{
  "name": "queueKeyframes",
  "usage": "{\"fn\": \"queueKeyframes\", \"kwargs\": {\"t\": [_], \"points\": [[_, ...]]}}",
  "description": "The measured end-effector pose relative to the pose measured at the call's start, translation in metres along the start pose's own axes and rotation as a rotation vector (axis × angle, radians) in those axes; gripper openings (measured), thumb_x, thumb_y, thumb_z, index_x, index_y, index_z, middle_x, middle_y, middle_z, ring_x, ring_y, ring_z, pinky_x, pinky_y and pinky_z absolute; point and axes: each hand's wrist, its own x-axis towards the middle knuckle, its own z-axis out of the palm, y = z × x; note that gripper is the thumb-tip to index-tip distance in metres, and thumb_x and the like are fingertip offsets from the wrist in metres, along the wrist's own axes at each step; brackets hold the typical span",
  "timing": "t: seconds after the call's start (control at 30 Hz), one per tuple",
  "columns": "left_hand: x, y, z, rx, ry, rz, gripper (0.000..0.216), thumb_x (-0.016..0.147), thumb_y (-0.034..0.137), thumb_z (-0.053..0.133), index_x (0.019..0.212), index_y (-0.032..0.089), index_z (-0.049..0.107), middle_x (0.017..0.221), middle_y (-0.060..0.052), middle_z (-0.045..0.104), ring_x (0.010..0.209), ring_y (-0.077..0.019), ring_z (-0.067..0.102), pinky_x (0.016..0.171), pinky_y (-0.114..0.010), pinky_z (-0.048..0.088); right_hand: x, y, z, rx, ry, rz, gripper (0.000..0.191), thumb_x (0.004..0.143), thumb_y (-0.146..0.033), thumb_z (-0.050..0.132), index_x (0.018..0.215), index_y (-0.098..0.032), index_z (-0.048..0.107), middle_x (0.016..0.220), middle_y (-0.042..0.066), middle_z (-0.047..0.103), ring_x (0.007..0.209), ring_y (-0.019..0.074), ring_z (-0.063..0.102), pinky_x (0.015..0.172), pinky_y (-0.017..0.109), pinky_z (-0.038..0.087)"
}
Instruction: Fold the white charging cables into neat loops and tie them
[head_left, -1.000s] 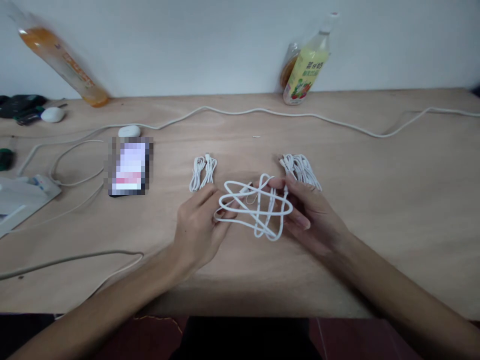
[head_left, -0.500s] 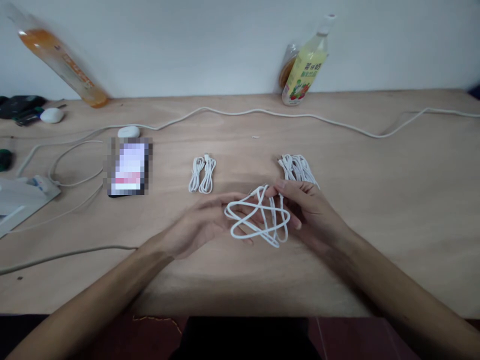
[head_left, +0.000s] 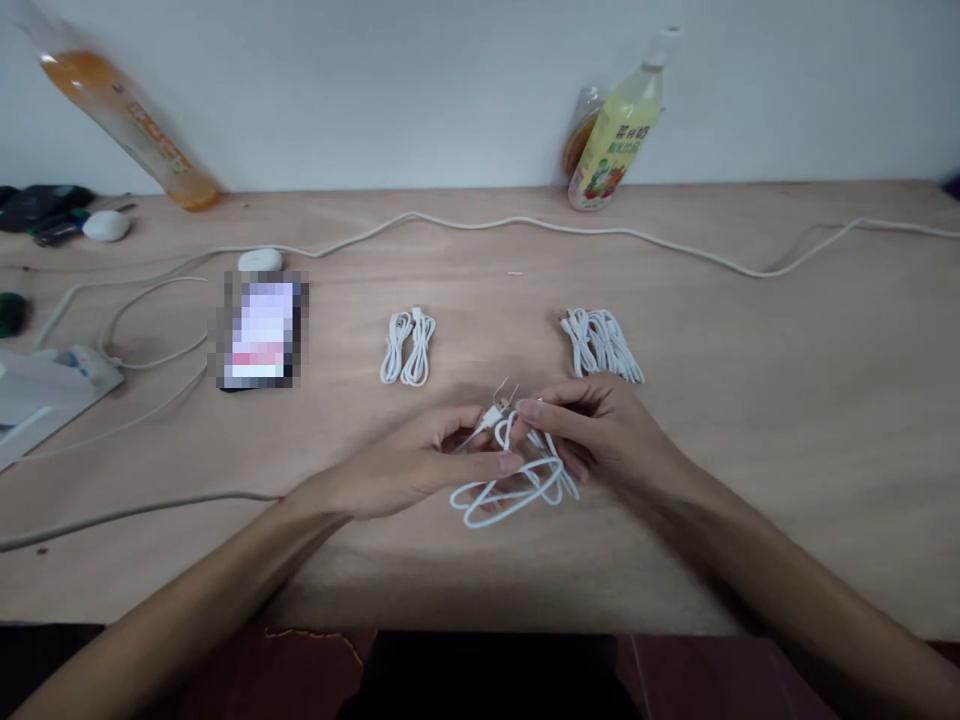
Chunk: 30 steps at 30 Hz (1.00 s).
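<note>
in the head view, a person's two bare hands meet over a wooden surface (head_left: 750, 400), working at a loosely looped white cable (head_left: 487, 512) held between them. the left hand (head_left: 424, 460) lays its thumb across the loops, fingers curled beneath, pinching the cable with its plug (head_left: 492, 416) poking out past the fingers. the right hand (head_left: 611, 430) brings thumb and forefinger together at the top of the same cable, beside a thin wire (head_left: 502, 384) whose ends stand up; exactly what those fingertips pinch cannot be told.

beyond the looped cable and to its left lie a slim bundle (head_left: 396, 348) and, just beside it, a second bundle (head_left: 419, 348); beyond it to the right sits a fuller cluster of white cables (head_left: 601, 345), its count unclear. well to the left of the looped cable lies a phone (head_left: 262, 335), its screen blurred out.

the work appears part done: the bundles are neatly folded, while the cable in hand hangs in wide, uneven loops, the wire's ends seemingly untwisted. whether it is being wound or opened out is unclear.
</note>
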Motion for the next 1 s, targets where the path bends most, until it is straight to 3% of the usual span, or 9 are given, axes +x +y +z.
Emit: {"fn": "queueKeyframes", "kwargs": {"t": [0.1,0.2,0.3,0.4,0.53,0.7,0.87,1.0], "points": [[0.0,-0.001,-0.001,0.027,0.051,0.046,0.016,0.09,0.036,0.082,0.082,0.024,0.074,0.08,-0.002,0.069,0.087,-0.0239,0.072,0.077,-0.036,0.063,0.0,0.001,0.0,-0.002,0.077,-0.01,0.034,0.089,-0.052,0.085,0.075,-0.021,0.086,0.038,-0.007,0.049,0.035,0.0069,0.035,0.038,0.022,0.022],[0.0,-0.002,-0.002,0.051,0.081,0.044,0.036,0.088,0.039,0.083,0.071,0.024,0.056,0.074,0.003,0.054,0.074,-0.0184,0.062,0.069,-0.031,0.059,-0.001,0.004,-0.001,-0.01,0.142,-0.032,0.037,0.088,-0.054,0.085,0.074,-0.02,0.086,0.038,-0.006,0.049,0.035,0.0071,0.035,0.037,0.022,0.022],[0.001,-0.001,-0.003,0.084,0.101,0.062,0.043,0.094,0.035,0.075,0.071,0.025,0.04,0.075,0.005,0.039,0.068,-0.014,0.05,0.066,-0.026,0.05,-0.002,0.006,-0.002,-0.015,0.217,-0.075,0.037,0.089,-0.054,0.084,0.073,-0.02,0.086,0.038,-0.006,0.048,0.036,0.0069,0.034,0.038,0.022,0.022],[0.002,-0.001,-0.002,0.184,0.22,0.135,0.043,0.099,0.033,0.067,0.071,0.025,0.035,0.073,0.006,0.033,0.066,-0.0136,0.041,0.063,-0.025,0.043,0.0,0.005,-0.002,0.008,0.326,-0.113,0.035,0.09,-0.05,0.084,0.072,-0.02,0.085,0.039,-0.005,0.05,0.035,0.0072,0.036,0.039,0.023,0.023],[0.005,-0.004,-0.001,0.209,0.414,0.22,0.041,0.101,0.033,0.065,0.073,0.025,0.036,0.074,0.004,0.046,0.068,-0.0138,0.046,0.062,-0.026,0.043,0.003,0.002,0.0,0.029,0.456,-0.161,0.032,0.085,-0.047,0.088,0.069,-0.02,0.084,0.04,-0.004,0.053,0.036,0.0073,0.038,0.038,0.024,0.022],[0.008,-0.01,-0.004,0.237,0.595,0.336,0.042,0.099,0.026,0.066,0.069,0.025,0.038,0.071,0.003,0.048,0.071,-0.0154,0.058,0.069,-0.03,0.055,0.003,-0.001,0.002,0.036,0.547,-0.161,0.034,0.084,-0.053,0.089,0.072,-0.022,0.085,0.041,-0.004,0.052,0.037,0.0078,0.037,0.04,0.025,0.021],[0.011,-0.015,-0.005,-0.03,0.664,0.38,0.041,0.095,0.022,0.073,0.071,0.025,0.039,0.086,-0.001,0.069,0.087,-0.0173,0.075,0.091,-0.036,0.064,0.002,0.002,0.0,-0.018,0.545,-0.154,0.037,0.089,-0.058,0.086,0.076,-0.023,0.085,0.043,-0.005,0.05,0.04,0.009,0.039,0.042,0.026,0.025],[0.011,-0.012,-0.003,-0.28,0.643,0.372,0.025,0.082,0.017,0.084,0.086,0.022,0.06,0.093,0.001,0.075,0.09,-0.0166,0.078,0.089,-0.032,0.065,0.003,0.002,0.0,-0.003,0.555,-0.131,0.037,0.086,-0.057,0.087,0.076,-0.021,0.084,0.041,-0.005,0.049,0.039,0.0079,0.038,0.042,0.025,0.022]]}}
